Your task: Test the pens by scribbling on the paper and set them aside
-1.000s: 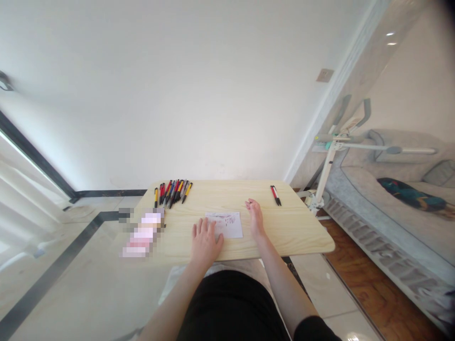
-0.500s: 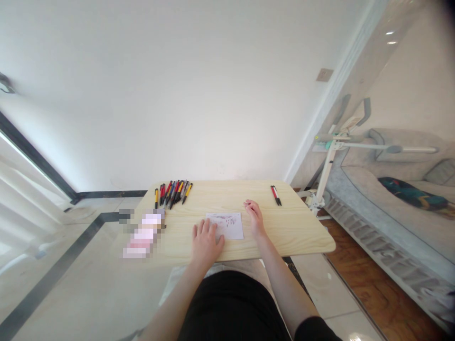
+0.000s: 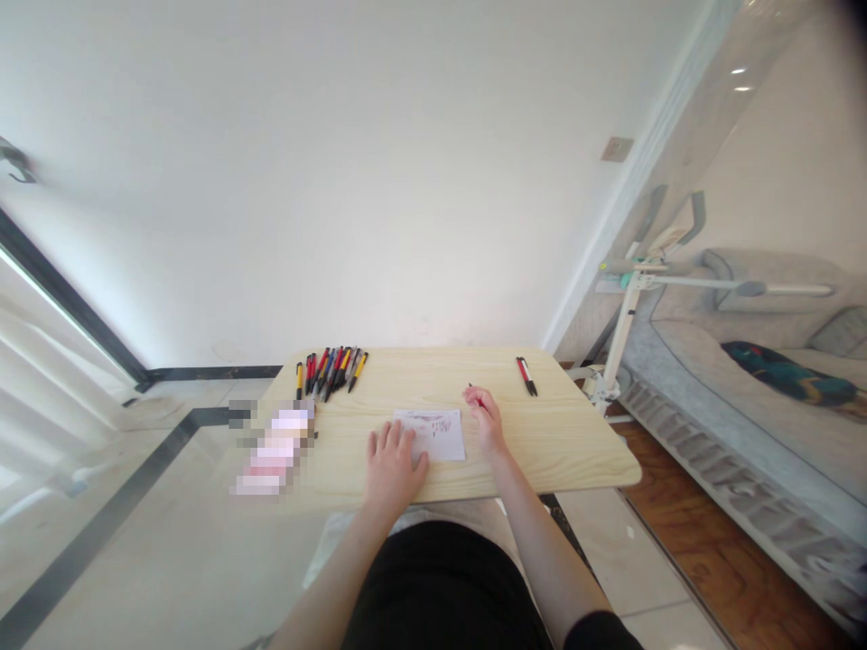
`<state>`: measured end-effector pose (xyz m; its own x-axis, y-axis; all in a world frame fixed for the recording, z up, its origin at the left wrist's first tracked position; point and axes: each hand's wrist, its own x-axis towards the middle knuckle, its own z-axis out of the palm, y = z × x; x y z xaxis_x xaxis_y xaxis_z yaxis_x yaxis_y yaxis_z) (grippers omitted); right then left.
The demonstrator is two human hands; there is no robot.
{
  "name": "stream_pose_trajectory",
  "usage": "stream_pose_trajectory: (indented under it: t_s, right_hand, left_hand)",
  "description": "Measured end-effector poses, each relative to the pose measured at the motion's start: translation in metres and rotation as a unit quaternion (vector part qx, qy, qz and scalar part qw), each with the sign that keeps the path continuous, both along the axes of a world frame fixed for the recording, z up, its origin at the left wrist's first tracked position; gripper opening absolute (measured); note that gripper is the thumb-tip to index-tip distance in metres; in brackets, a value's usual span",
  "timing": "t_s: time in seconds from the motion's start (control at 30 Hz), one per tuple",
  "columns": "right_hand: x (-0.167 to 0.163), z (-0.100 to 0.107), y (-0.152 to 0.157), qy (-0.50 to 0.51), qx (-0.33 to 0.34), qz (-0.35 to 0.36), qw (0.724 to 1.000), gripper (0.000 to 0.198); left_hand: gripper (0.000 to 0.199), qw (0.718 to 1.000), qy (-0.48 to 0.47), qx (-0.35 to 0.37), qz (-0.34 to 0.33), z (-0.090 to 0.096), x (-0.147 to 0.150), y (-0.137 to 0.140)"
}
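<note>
A small white sheet of paper [image 3: 443, 444] with dark and reddish pen marks lies near the front of the table. My left hand [image 3: 394, 465] rests flat with its fingers a little spread, over the sheet's left edge. Just beyond the right edge, my right hand [image 3: 488, 422] is closed around a slim dark pen [image 3: 480, 403], mostly hidden by the fingers; it is held above the table, apart from the paper.
Several red, yellow, blue and black pens [image 3: 331, 370] lie bunched at the back left of the wooden table [image 3: 562, 451]. A red pen and a white pen [image 3: 527, 377] lie at the back right. Something pixelated [image 3: 277, 451] covers the left edge. A white wall [image 3: 406, 226] stands behind.
The right hand has turned slightly, and more of the dark pen shows in its fingers. My left hand stays on the sheet. The whole view has shifted a little.
</note>
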<state>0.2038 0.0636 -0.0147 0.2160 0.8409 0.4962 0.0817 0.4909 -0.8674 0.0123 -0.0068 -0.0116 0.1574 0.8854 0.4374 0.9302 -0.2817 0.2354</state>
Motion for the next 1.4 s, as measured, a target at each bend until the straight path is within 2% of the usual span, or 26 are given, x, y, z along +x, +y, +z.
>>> stream_pose_trajectory:
  t_s: [0.23, 0.83, 1.4]
  right_hand:
    - [-0.0013, -0.0005, -0.0005, 0.033, -0.022, 0.018, 0.999, 0.022]
    - [-0.0029, -0.0016, -0.0009, 0.081, -0.023, 0.042, 0.996, 0.019]
    - [-0.0027, -0.0023, -0.0005, 0.067, -0.03, 0.032, 0.997, 0.019]
  left_hand:
    - [0.034, 1.0, -0.002, 0.0, 0.0, -0.0007, -0.0001, 0.0001]
    - [0.035, 1.0, 0.014, -0.006, 0.005, 0.0006, -0.0006, -0.0002]
    - [0.035, 1.0, 0.017, -0.001, 0.003, 0.0013, -0.0004, -0.0007]
